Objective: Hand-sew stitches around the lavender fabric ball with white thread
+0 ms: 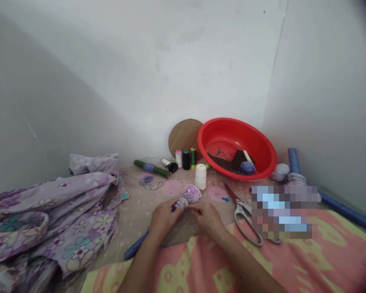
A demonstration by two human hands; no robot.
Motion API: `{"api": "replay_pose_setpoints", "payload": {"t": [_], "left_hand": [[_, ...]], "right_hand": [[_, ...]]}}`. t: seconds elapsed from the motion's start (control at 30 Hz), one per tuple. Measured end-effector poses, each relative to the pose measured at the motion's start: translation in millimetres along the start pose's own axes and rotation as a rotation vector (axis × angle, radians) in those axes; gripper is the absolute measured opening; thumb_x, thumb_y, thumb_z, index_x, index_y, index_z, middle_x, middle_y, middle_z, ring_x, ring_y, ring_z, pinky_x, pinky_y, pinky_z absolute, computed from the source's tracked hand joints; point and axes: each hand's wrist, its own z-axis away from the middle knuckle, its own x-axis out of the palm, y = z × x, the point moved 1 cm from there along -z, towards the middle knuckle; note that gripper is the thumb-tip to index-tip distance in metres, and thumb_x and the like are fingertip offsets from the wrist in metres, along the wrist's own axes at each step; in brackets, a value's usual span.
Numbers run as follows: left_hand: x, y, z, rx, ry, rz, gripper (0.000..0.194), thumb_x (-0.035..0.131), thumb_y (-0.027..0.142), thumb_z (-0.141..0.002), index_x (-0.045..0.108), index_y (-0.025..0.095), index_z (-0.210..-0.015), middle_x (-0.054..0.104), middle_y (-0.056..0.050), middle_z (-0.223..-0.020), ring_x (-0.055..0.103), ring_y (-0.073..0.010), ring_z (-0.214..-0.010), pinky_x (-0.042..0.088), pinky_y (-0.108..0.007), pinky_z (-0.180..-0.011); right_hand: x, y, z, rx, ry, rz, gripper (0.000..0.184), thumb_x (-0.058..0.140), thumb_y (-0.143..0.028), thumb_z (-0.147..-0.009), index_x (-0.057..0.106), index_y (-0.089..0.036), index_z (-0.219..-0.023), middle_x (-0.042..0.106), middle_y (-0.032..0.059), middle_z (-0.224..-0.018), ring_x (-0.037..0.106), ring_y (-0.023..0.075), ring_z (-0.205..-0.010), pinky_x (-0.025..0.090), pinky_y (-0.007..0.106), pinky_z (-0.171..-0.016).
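A round bundle of lilac floral cloth [192,193], narrowed to a neck below its ball-shaped end, is gripped around that neck by my left hand [166,215]. Close beside the neck, the fingertips of my right hand [205,215] are pinched together; whatever lies between them is too small to make out. A blue rod [136,245] comes out from under my left forearm, and I cannot tell whether it joins the bundle. Just beyond the bundle stands a white thread cone [200,177]. Scissors [243,215] with grey handles lie to the right of my right hand.
Lilac floral fabric [64,215] is heaped at left. Behind are a yarn-wrapped green stick [152,169], several thread spools [186,160], a cardboard disc [183,138] and a tilted red basin [265,142]. A blurred patch [283,211] covers something at right. A pink-yellow cloth [183,268] spreads in front.
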Motion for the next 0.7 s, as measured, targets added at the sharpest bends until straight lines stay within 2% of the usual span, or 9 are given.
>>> {"api": "replay_pose_setpoints", "payload": {"t": [0.27,0.5,0.7], "left_hand": [[0.1,-0.2,1.0,0.011,0.011,-0.001,0.036,0.041,0.044,-0.075,0.058,0.026,-0.102,0.063,-0.002,-0.099,0.056,-0.0161,-0.086,0.037,-0.019,-0.069],[0.0,-1.2,0.4,0.021,0.026,0.006,0.037,0.042,0.044,-0.074,0.058,0.025,-0.102,0.063,-0.003,-0.098,0.056,-0.0167,-0.086,0.037,-0.02,-0.069],[-1.2,0.8,0.8,0.019,0.016,0.0,0.037,0.04,0.044,-0.075,0.059,0.025,-0.101,0.063,-0.002,-0.098,0.056,-0.0165,-0.085,0.037,-0.019,-0.066]], "right_hand": [[0.3,-2.6,1.0,0.013,0.025,-0.008,0.03,0.043,-0.019,-0.072,0.065,-0.028,-0.09,0.066,0.0007,-0.091,0.059,0.0169,-0.083,0.041,0.025,-0.069],[-0.4,-1.9,0.7,-0.024,-0.022,-0.047,0.03,0.044,-0.017,-0.071,0.065,-0.029,-0.09,0.066,-0.0002,-0.088,0.059,0.0153,-0.081,0.04,0.022,-0.066],[5.5,-0.1,-0.4,0.009,0.033,-0.015,0.029,0.043,-0.019,-0.073,0.065,-0.025,-0.09,0.066,0.0022,-0.09,0.058,0.0159,-0.084,0.039,0.024,-0.071]]}}
